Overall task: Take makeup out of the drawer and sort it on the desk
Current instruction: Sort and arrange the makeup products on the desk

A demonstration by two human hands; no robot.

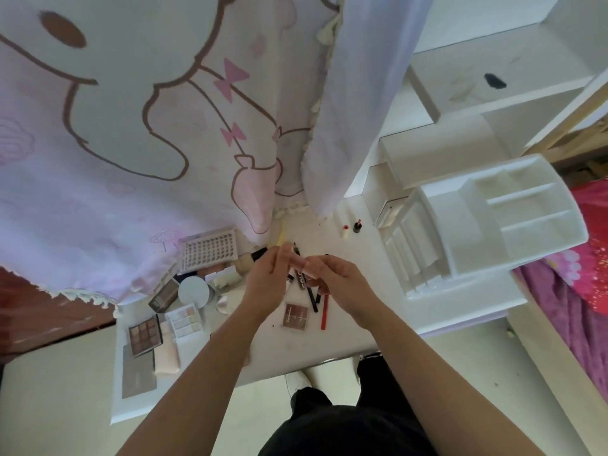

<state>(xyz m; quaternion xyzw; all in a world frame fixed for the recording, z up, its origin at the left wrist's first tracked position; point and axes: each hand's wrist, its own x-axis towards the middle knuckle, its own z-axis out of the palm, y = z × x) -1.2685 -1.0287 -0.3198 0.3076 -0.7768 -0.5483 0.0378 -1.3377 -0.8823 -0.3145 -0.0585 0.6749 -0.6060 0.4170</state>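
Note:
Both my hands meet over the middle of the white desk point(348, 337). My left hand point(268, 284) and my right hand point(342, 284) together hold a small pale pink makeup tube point(304, 266) between their fingertips. Below the hands lie a small brown eyeshadow compact point(295, 315), a black pencil point(312, 299) and a red pencil point(325, 312). At the left sit a dark eyeshadow palette point(145, 335), a pale palette point(184, 319), a round white jar point(194, 291), a foundation bottle point(245, 258) and a tray of false lashes point(209, 253).
A white compartment organiser point(493, 218) stands on the desk's right side. Two small bottles point(351, 230) stand near the curtain. A pink cartoon curtain point(131, 143) hangs over the desk's back. A bed with a pink cover point(585, 258) lies at the right.

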